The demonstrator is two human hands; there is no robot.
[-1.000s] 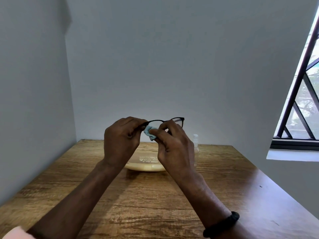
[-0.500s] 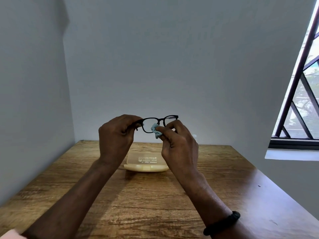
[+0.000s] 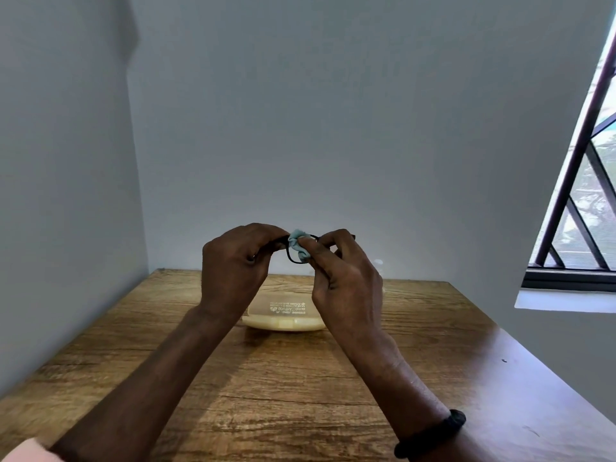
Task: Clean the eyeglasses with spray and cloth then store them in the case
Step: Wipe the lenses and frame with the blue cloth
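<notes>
I hold black-framed eyeglasses (image 3: pixel 290 258) up above the far half of the wooden table (image 3: pixel 300 388). My left hand (image 3: pixel 233 265) grips the frame's left end. My right hand (image 3: pixel 346 275) pinches a small light-blue cloth (image 3: pixel 297 243) against the left lens, and its fingers cover most of the right lens. Below my hands a cream glasses case (image 3: pixel 283 315) lies shut on the table. The clear spray bottle (image 3: pixel 379 264) stands behind my right hand, only its cap showing.
Grey walls close the table at the back and on the left. A barred window (image 3: pixel 580 208) with a white sill is at the right. The table's right edge runs diagonally toward me.
The cloth has slid from the bridge onto the upper part of the left lens, and both hands with the glasses have shifted slightly; my right fingers now hide more of the right lens.
</notes>
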